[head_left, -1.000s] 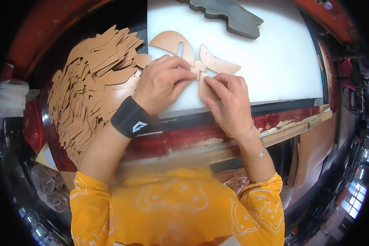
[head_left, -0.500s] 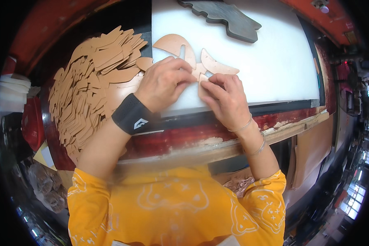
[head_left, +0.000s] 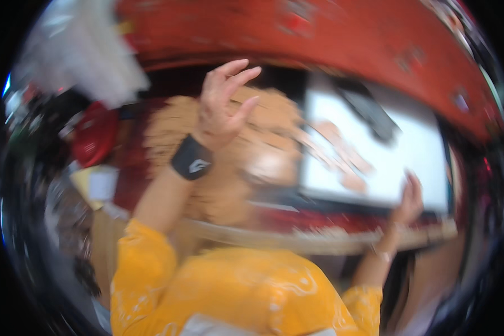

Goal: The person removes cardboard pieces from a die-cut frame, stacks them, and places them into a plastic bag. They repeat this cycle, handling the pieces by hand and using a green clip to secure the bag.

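Observation:
My left hand (head_left: 224,106) is raised above a large pile of tan, flat cut-out pieces (head_left: 224,190). Its fingers are spread and nothing is in them; a black band circles the wrist. Over the front right part of a white board (head_left: 409,143), my right hand (head_left: 410,201) has its fingers stretched out, blurred, with no object visible in it. Several pale cut-out pieces (head_left: 341,151) lie on the board's left half, apart from both hands. Behind them rests a dark grey slab (head_left: 372,112), smeared by motion.
A red table edge and wooden rail (head_left: 313,241) run in front of me. An orange-red surface (head_left: 347,33) rises behind the board. At the left are a red object (head_left: 95,134), white sheeting (head_left: 87,56) and a yellow and white card (head_left: 98,185).
The view has swung left. Both hands have come off the pale pieces and moved apart: the left up over the tan pile, the right toward the board's right side. The small piece was let go.

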{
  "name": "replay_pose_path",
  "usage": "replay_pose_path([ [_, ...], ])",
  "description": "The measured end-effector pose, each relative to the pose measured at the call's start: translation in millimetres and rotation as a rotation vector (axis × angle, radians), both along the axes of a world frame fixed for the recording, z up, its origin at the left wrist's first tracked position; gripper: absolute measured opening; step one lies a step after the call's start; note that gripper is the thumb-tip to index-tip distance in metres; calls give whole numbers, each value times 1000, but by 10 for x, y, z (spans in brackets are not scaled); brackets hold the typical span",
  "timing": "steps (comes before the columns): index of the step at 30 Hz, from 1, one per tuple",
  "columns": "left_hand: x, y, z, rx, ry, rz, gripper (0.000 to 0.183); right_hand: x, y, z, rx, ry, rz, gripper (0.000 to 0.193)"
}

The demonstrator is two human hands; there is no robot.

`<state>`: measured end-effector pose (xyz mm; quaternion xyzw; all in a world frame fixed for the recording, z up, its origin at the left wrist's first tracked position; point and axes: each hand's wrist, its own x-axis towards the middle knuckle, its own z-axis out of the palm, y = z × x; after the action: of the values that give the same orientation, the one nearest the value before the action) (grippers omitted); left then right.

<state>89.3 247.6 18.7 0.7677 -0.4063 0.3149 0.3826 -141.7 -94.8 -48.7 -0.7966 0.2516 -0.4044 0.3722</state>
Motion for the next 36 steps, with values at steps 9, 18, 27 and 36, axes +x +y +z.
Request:
replay_pose_path([
  [9, 992, 3007, 757, -712, 75, 524, 36, 341, 835, 14, 24, -184, 180, 15],
  [18, 2217, 3994, 595, -697, 121, 1061, 49, 479, 1892, 320, -126, -237, 239, 11],
  [27, 2518, 4261, 573, -868, 239, 666, 35, 182, 2238, 257, -83, -152, 107, 12],
  [36, 1251, 4350, 558, -387, 11, 713, 17, 1233, 2953, 514, -156, -239, 565, 9],
])
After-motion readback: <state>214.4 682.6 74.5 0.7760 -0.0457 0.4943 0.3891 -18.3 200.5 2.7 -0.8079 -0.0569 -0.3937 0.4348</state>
